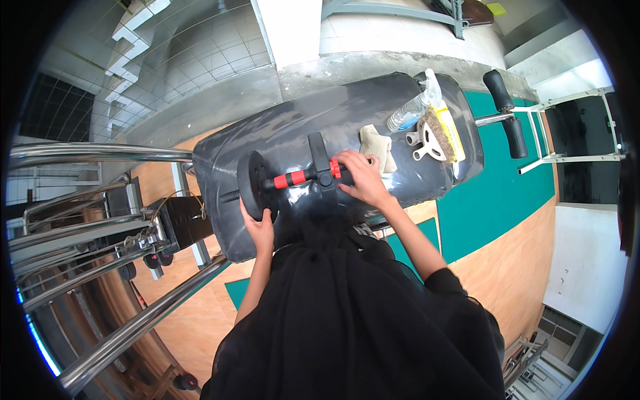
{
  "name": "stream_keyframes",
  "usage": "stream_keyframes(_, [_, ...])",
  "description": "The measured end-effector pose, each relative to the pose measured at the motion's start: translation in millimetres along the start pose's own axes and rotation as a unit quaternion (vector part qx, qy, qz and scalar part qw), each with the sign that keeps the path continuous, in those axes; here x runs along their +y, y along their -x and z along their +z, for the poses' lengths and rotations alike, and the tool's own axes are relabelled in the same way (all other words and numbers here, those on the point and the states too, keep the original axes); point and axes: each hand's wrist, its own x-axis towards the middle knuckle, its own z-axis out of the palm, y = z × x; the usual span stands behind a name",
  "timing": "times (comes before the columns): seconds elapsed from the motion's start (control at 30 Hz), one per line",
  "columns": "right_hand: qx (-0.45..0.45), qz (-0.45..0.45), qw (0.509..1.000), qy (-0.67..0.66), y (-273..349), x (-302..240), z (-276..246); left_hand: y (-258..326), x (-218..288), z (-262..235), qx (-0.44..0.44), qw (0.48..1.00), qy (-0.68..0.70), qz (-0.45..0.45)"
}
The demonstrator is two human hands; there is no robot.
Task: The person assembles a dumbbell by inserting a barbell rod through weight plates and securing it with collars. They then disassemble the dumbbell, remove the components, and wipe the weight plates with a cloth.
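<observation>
A dumbbell bar (pixel 291 179) with a red and black grip lies across a black padded bench (pixel 300 113). A round black weight plate (pixel 251 183) stands on its left part, with a threaded end poking out beyond it. My left hand (pixel 259 230) holds the lower rim of this plate, thumb on the near face. Toward the bar's right end is a second black piece (pixel 317 148), seen nearly edge-on. Beside it, the fingers of my right hand (pixel 363 177) close round a red collar nut (pixel 335 168); the bar's right end is hidden under them.
On the bench's right part lie a folded beige cloth (pixel 377 148), a clear spray bottle (pixel 408 112), a white-handled brush (pixel 432 141) and a yellow-edged pack (pixel 447 127). Chrome rails (pixel 100 152) run along the left. Padded rollers (pixel 505 110) stick out at right above a green mat (pixel 493 193).
</observation>
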Motion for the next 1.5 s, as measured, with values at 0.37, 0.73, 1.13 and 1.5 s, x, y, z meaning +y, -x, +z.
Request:
stream_keyframes(0.37, [-0.111, -0.008, 0.994, -0.003, -21, 40, 23, -5, 6, 2, -0.003, 1.000, -0.002, -0.019])
stream_keyframes(0.73, [-0.194, 0.070, 0.978, -0.037, -38, 37, 17, -5, 4, 5, 0.013, 0.999, -0.044, 0.004])
stream_keyframes(1.13, [-0.219, 0.031, 0.972, -0.082, -31, 52, 15, -35, 37, -31, -0.164, 0.854, -0.481, 0.112])
stream_keyframes(1.5, [-0.197, 0.087, 0.976, -0.040, -36, 45, 16, -52, 13, -30, -0.238, 0.892, -0.375, 0.082])
